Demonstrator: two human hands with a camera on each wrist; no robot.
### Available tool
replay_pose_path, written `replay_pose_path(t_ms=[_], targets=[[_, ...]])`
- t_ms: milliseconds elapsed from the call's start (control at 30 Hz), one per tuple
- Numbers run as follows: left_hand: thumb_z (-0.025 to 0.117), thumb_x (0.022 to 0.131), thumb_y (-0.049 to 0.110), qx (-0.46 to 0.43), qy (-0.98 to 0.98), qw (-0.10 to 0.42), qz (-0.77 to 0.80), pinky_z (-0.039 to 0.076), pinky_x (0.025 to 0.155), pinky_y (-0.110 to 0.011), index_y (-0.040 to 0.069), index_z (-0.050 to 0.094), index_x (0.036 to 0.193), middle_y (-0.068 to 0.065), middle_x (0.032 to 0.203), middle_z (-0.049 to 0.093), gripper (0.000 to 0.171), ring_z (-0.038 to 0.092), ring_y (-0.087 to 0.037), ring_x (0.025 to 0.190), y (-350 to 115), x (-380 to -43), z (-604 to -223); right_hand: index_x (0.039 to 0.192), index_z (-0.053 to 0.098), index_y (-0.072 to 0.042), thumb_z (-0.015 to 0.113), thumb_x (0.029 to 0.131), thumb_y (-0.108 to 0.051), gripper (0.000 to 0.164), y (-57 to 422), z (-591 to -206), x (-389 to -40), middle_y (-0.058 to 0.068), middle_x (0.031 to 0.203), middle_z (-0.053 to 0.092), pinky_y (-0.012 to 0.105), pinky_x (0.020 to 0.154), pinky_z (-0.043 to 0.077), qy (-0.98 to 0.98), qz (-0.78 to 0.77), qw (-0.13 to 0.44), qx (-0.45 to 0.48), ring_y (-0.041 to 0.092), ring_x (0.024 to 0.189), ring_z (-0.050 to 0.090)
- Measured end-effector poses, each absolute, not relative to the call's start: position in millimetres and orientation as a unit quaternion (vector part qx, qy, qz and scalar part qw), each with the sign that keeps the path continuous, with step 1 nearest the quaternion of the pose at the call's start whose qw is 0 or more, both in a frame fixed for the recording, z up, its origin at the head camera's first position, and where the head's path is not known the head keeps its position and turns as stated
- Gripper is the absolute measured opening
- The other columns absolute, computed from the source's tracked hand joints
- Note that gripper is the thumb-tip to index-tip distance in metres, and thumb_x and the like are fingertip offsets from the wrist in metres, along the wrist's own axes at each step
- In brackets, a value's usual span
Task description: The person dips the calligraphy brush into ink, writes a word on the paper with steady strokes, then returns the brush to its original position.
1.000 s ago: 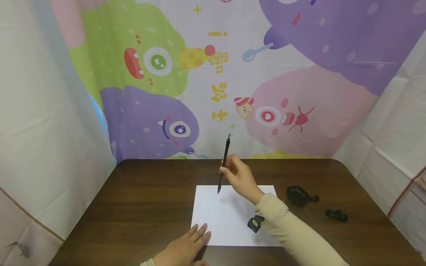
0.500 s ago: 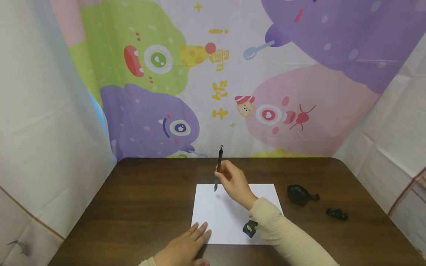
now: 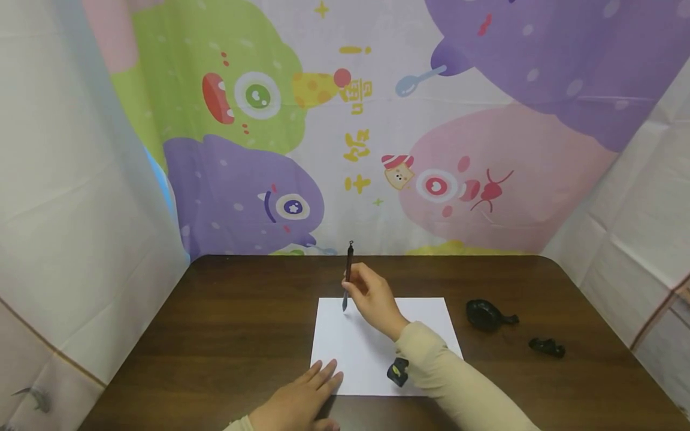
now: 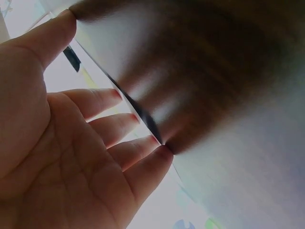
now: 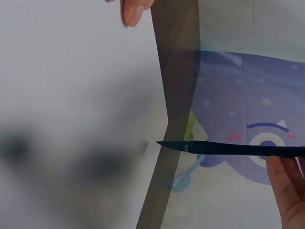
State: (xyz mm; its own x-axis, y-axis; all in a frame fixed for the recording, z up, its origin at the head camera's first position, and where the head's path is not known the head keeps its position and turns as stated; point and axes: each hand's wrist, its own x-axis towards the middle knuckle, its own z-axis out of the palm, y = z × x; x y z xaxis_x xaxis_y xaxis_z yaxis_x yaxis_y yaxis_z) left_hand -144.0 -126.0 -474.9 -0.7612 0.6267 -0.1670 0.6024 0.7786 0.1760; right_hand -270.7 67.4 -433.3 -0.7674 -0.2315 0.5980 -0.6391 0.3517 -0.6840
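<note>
A dark-handled writing brush (image 3: 348, 263) stands nearly upright above the far left part of a white sheet of paper (image 3: 361, 359). My right hand (image 3: 375, 302) pinches its handle between thumb and fingers. In the right wrist view the brush (image 5: 217, 148) points its dark tip at the sheet, with a small gap between the tip and its shadow. No marks show on the paper. My left hand (image 3: 299, 395) rests with straight fingers on the sheet's near left corner. Seen from beneath in the left wrist view, that hand (image 4: 81, 157) has its fingertips down on the surface.
Right of the paper, a black dish with a short handle (image 3: 483, 315) stands on the brown wooden table (image 3: 232, 335). A small black bumpy piece (image 3: 547, 347) lies nearer. Behind the table hangs a cartoon-printed cloth (image 3: 356, 227); pale cloths flank both sides.
My right hand has moved left and a little lower with the brush, which now stands more upright. The left hand has stayed in place.
</note>
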Motion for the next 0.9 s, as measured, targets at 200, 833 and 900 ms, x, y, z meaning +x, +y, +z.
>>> replay_pose_path(t_ms=[200, 833, 900], targets=[[0.064, 0.084, 0.059, 0.324, 0.938, 0.111, 0.056, 0.046, 0.106, -0.05, 0.016, 0.044, 0.148, -0.01, 0.157, 0.039, 0.08, 0.039, -0.036, 0.142, -125.7, -143.9, -474.9, 0.105, 0.061, -0.006, 0.066, 0.092, -0.006, 0.014, 62.8, -436.6, -272.7, 0.006, 0.091, 0.068, 0.023, 0.069, 0.056, -0.795, 0.494, 0.219, 0.276, 0.017, 0.082, 0.067], [0.066, 0.085, 0.058, 0.328, 0.937, 0.105, 0.055, 0.044, 0.108, -0.049, 0.015, 0.044, 0.148, -0.012, 0.156, 0.039, 0.079, 0.039, -0.037, 0.142, -125.8, -143.0, -473.1, 0.105, 0.06, -0.008, 0.065, 0.093, -0.008, 0.012, 60.1, -440.6, -270.8, 0.005, 0.092, 0.068, 0.024, 0.07, 0.057, -0.805, 0.485, 0.21, 0.271, 0.016, 0.085, 0.067], [0.066, 0.084, 0.058, 0.331, 0.937, 0.1, 0.051, 0.044, 0.108, -0.048, 0.014, 0.045, 0.147, -0.012, 0.155, 0.04, 0.079, 0.04, -0.037, 0.141, -125.7, -142.8, -473.2, 0.105, 0.06, -0.007, 0.065, 0.093, -0.007, 0.013, 60.0, -441.0, -271.1, 0.005, 0.092, 0.068, 0.025, 0.07, 0.057, -0.803, 0.487, 0.21, 0.272, 0.016, 0.085, 0.068]])
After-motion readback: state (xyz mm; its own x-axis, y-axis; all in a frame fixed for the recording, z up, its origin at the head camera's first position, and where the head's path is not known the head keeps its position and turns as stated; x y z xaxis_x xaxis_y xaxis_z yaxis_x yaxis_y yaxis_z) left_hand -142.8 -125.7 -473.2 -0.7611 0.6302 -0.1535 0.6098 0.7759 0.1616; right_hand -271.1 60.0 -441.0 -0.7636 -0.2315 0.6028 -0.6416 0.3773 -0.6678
